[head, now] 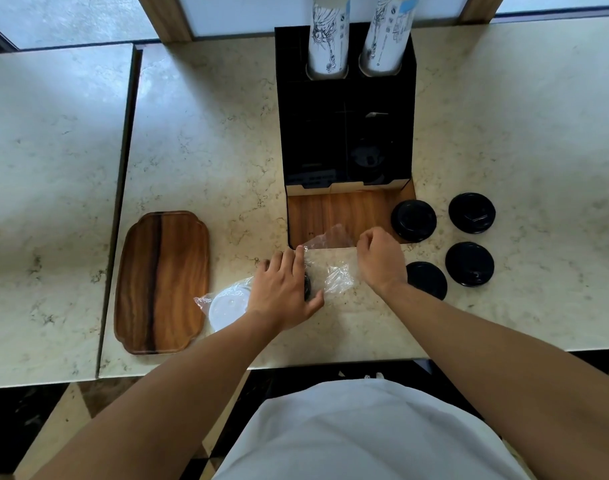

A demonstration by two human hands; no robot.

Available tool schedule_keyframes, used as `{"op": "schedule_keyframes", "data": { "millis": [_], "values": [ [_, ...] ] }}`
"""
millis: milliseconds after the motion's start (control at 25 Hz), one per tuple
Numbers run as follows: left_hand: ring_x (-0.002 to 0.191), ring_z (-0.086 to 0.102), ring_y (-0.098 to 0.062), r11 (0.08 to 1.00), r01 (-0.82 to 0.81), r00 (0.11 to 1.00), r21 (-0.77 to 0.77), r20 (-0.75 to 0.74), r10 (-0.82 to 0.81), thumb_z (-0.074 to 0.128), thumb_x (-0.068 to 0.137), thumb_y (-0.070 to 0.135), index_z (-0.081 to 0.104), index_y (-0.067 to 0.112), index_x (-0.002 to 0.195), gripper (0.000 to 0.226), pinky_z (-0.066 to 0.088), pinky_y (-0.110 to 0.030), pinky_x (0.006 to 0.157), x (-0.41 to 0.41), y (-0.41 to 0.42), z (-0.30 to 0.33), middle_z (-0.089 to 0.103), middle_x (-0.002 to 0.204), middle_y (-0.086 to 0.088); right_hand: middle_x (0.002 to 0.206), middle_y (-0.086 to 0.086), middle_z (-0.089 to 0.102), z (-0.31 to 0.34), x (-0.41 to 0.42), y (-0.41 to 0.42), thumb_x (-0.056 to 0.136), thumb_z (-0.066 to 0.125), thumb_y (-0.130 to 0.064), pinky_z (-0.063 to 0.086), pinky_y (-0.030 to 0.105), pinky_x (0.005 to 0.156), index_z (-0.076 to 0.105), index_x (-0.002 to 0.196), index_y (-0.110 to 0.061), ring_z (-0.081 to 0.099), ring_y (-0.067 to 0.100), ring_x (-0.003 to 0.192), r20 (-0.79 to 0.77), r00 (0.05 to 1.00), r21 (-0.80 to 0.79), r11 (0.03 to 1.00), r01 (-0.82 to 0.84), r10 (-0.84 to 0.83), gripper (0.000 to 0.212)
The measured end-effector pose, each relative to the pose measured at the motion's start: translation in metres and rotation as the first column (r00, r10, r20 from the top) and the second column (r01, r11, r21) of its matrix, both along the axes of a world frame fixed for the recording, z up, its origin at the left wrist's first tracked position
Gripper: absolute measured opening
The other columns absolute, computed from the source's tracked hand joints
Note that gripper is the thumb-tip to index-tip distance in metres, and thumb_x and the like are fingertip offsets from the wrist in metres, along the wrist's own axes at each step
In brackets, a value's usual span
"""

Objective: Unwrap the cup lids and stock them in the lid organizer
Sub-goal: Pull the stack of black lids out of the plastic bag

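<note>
A clear plastic wrapper [334, 275] lies on the counter just in front of the black lid organizer [344, 133]. My left hand [285, 289] presses down on a stack of black lids [308, 287] inside the wrapper, which is mostly hidden under the palm. My right hand [381, 258] is closed on the wrapper's right end. Several loose black lids [413, 220] lie on the counter to the right of the organizer. A second wrapped pack of white lids [226, 306] sits by my left wrist.
A wooden tray [162, 282] lies at the left on the marble counter [209, 150]. Two tall sleeves of paper cups [327, 36] stand in the organizer's back slots. The organizer's wooden base [337, 213] projects forward. A seam [123, 188] splits the counter at left.
</note>
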State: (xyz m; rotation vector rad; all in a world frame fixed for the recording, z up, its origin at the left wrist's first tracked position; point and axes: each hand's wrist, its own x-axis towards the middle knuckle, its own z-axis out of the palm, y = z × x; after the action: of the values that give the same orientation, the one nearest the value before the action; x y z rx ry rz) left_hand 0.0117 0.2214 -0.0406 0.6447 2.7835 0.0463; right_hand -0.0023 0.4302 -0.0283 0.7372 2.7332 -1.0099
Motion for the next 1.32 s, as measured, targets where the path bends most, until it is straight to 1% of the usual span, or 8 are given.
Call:
{"op": "schedule_keyframes", "data": {
  "millis": [160, 320, 440, 560, 640, 840, 960, 1320],
  "values": [
    [0.111, 0.054, -0.036, 1.000, 0.003, 1.000, 0.009, -0.008, -0.003, 0.039, 0.088, 0.073, 0.040, -0.002, 0.148, 0.096, 0.047, -0.050, 0.088, 0.000, 0.000, -0.001, 0.058, 0.125, -0.018, 0.110, 0.000, 0.062, 0.011, -0.001, -0.003, 0.102, 0.053, -0.018, 0.048, 0.017, 0.076, 0.067, 0.109, -0.013, 0.060, 0.009, 0.088, -0.238, 0.943, -0.008, 0.971, -0.240, 0.231, 0.016],
    [0.111, 0.055, -0.037, 1.000, 0.006, 1.000, 0.013, -0.017, -0.006, 0.038, 0.088, 0.073, 0.039, -0.002, 0.149, 0.097, 0.047, -0.051, 0.090, 0.001, 0.000, 0.000, 0.058, 0.125, -0.019, 0.112, 0.005, 0.069, 0.013, -0.004, -0.023, 0.101, 0.051, -0.018, 0.056, 0.033, 0.089, 0.071, 0.113, -0.009, 0.064, 0.015, 0.098, -0.134, 0.883, 0.012, 0.891, -0.453, 0.450, 0.025],
    [0.113, 0.054, -0.038, 1.000, 0.012, 1.000, 0.024, -0.027, -0.011, 0.036, 0.088, 0.075, 0.037, -0.001, 0.151, 0.099, 0.046, -0.054, 0.095, 0.000, -0.001, 0.000, 0.057, 0.128, -0.020, 0.119, 0.008, 0.069, 0.009, -0.006, -0.035, 0.102, 0.048, -0.020, 0.055, 0.036, 0.094, 0.070, 0.122, -0.007, 0.065, 0.021, 0.106, 0.013, 0.959, -0.022, 0.959, -0.281, 0.281, 0.032],
    [0.118, 0.054, -0.038, 0.999, 0.002, 0.999, 0.046, -0.044, 0.000, 0.033, 0.088, 0.078, 0.031, 0.002, 0.155, 0.101, 0.044, -0.057, 0.101, 0.000, -0.003, -0.001, 0.054, 0.135, -0.021, 0.106, 0.010, 0.074, 0.008, -0.008, -0.036, 0.104, 0.044, -0.023, 0.057, 0.034, 0.077, 0.071, 0.111, -0.006, 0.069, 0.020, 0.088, 0.112, 0.992, -0.134, 0.990, -0.051, 0.066, 0.033],
    [0.124, 0.052, -0.038, 0.999, -0.007, 0.999, 0.054, -0.033, 0.009, 0.030, 0.088, 0.082, 0.025, 0.006, 0.157, 0.103, 0.042, -0.060, 0.106, 0.000, -0.004, 0.000, 0.051, 0.140, -0.021, 0.098, 0.015, 0.075, 0.011, -0.013, -0.033, 0.105, 0.043, -0.021, 0.061, 0.041, 0.078, 0.071, 0.102, -0.003, 0.072, 0.025, 0.084, 0.202, 0.979, -0.237, 0.970, 0.048, 0.001, 0.034],
    [0.138, 0.038, -0.036, 0.981, -0.091, 0.995, 0.170, 0.058, 0.082, 0.032, 0.084, 0.087, 0.008, 0.016, 0.161, 0.107, 0.036, -0.059, 0.113, -0.004, -0.006, 0.006, 0.037, 0.153, -0.018, 0.112, 0.020, 0.074, 0.034, -0.035, -0.031, 0.103, 0.051, -0.002, 0.061, 0.042, 0.092, 0.071, 0.117, 0.001, 0.074, 0.031, 0.098, 0.445, 0.890, -0.445, 0.887, 0.122, 0.101, 0.025],
    [0.143, 0.032, -0.035, 0.973, -0.088, 0.993, 0.214, 0.101, 0.068, 0.037, 0.083, 0.086, 0.007, 0.017, 0.161, 0.109, 0.031, -0.056, 0.118, -0.006, -0.011, 0.010, 0.032, 0.157, -0.017, 0.119, 0.020, 0.069, 0.039, -0.046, -0.031, 0.106, 0.045, -0.004, 0.061, 0.040, 0.093, 0.062, 0.131, -0.001, 0.074, 0.028, 0.100, 0.450, 0.887, -0.459, 0.879, 0.128, 0.106, 0.030],
    [0.135, 0.042, -0.034, 0.990, -0.021, 1.000, 0.137, -0.017, 0.024, 0.043, 0.078, 0.086, 0.020, 0.011, 0.158, 0.112, 0.031, -0.053, 0.119, 0.003, -0.046, 0.007, 0.043, 0.148, -0.015, 0.090, 0.015, 0.072, 0.034, -0.043, -0.027, 0.100, 0.056, -0.013, 0.053, 0.032, 0.065, 0.061, 0.115, 0.002, 0.062, 0.019, 0.070, 0.491, 0.858, -0.468, 0.877, 0.112, 0.152, 0.021]
  ]
}}
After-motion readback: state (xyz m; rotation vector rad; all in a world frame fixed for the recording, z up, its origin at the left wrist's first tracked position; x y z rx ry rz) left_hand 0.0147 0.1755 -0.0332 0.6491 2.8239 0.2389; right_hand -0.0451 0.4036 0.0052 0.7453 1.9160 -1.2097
